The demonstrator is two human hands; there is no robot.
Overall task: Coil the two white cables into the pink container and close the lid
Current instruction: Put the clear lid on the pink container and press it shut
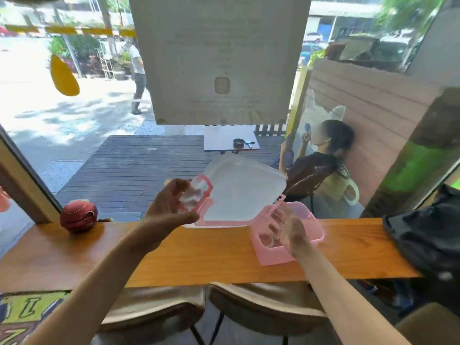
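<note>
Left grip (171,205) pinching the raised lid's (239,188) pink clasp (199,195); right grip (288,232) spread beside pink container (313,227).

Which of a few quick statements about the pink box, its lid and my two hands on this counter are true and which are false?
1. The lid is shut on the pink container. False: it is lifted clear, tilted.
2. The left hand holds the lid by its pink latch. True.
3. The right hand grips a cable. False: it is open, at the container.
4. The container stands on the wooden counter. True.
5. A red ball lies inside the container. False: it sits on the counter, far left.
</note>
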